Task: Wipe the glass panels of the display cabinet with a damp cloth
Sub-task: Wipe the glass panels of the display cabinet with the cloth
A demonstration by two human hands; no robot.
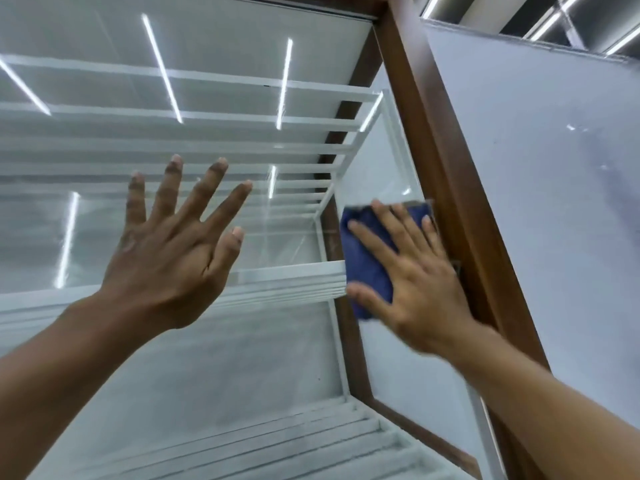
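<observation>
The display cabinet's front glass panel fills the left and middle of the head view, with white shelves behind it. A brown wooden frame post runs along its right edge. My right hand presses a blue cloth flat against the glass next to that post, fingers spread over the cloth. My left hand is raised before the glass at centre left, fingers apart, holding nothing; I cannot tell whether it touches the pane.
A grey side panel of the cabinet slants away right of the post. White slatted shelves sit inside at several heights. Ceiling light strips reflect in the glass and show at the top right.
</observation>
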